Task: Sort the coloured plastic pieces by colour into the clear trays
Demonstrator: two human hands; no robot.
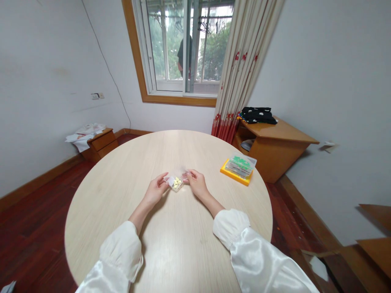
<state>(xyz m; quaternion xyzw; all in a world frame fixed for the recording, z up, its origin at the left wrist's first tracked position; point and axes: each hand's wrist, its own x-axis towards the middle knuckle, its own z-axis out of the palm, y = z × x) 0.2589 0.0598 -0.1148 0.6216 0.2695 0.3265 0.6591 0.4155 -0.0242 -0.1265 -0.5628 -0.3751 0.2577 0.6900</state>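
A: Where's the box (176, 189)?
B: Over the middle of the table (186, 232), between the left hand (156, 189) and the right hand (197, 183).
A: What are the fingers doing?
B: The left ones grip its left edge. The right ones seem to pinch a clear flap (184, 171) at its far side; that part is blurred.
A: How far along is it?
B: Partly opened, I'd judge, with the flap raised. The yellow pieces (177, 182) are in the box, so none look taken out yet.
A: And the rest?
B: Clear cases (240, 167), green pieces (243, 161) showing in the top one, sit stacked on a yellow tray (233, 178) to the right. Neither hand touches them.
A: Any brands or labels?
B: A whitish patch shows by the yellow pieces, perhaps a label, but no writing is readable.
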